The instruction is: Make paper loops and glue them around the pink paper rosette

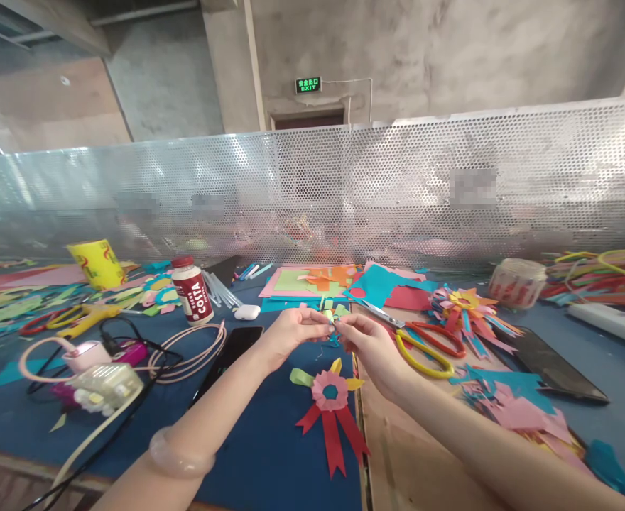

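My left hand and my right hand meet over the table, fingertips pinched on a small paper piece in light green, yellow and blue. Fingers cover part of it, so its full shape is hidden. Below them lies a paper rosette with a pink pleated ring, blue centre, red ribbon tails and a few green and yellow strips. Scissors with orange and yellow handles rest by my right hand. Behind the hands are stacked sheets of coloured paper.
At left stand a brown bottle, a yellow roll and a power strip with plugs and cables. A white earphone case and dark phone are nearer. Rightward lie paper flowers, another phone and a jar. A perforated metal screen runs behind.
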`<state>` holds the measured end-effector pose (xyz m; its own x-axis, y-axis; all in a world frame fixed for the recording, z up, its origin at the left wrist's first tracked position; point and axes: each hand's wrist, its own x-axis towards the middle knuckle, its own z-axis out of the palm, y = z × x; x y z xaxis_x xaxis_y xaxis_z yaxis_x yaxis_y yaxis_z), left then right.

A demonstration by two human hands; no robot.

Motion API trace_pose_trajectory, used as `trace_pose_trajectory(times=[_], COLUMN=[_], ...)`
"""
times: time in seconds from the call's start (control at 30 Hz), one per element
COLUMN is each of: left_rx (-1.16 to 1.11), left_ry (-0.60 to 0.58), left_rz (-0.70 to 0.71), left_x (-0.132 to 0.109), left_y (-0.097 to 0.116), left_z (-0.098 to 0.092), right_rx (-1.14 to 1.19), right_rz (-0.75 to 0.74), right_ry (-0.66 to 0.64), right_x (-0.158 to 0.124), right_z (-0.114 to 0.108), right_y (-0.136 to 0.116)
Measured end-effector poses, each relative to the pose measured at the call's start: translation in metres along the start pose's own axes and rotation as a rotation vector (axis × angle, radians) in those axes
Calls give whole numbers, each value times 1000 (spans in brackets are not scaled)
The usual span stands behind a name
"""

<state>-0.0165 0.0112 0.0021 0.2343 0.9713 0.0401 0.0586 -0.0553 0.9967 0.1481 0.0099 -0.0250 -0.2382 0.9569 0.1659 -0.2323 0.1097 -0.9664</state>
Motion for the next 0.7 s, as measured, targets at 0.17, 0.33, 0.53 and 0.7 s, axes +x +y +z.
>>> trace_pose_trajectory(times=[0.17,0.33,0.53,0.7], left_rx=[18,40,79,109], left_ry=[-1,-4,-1,9], left_rz=[3,9,30,45], left_x=[-1,-1,0,1], left_y=[0,0,-2,-3], left_z=[0,0,-1,0], right_rx=[-7,-28,-33,-40], right_rz=[-6,-15,-22,-11], right_ry=[13,29,28,24], right_x=[-1,-1,-3,-2], right_z=[1,2,3,2], right_y=[-1,-4,-5,-3])
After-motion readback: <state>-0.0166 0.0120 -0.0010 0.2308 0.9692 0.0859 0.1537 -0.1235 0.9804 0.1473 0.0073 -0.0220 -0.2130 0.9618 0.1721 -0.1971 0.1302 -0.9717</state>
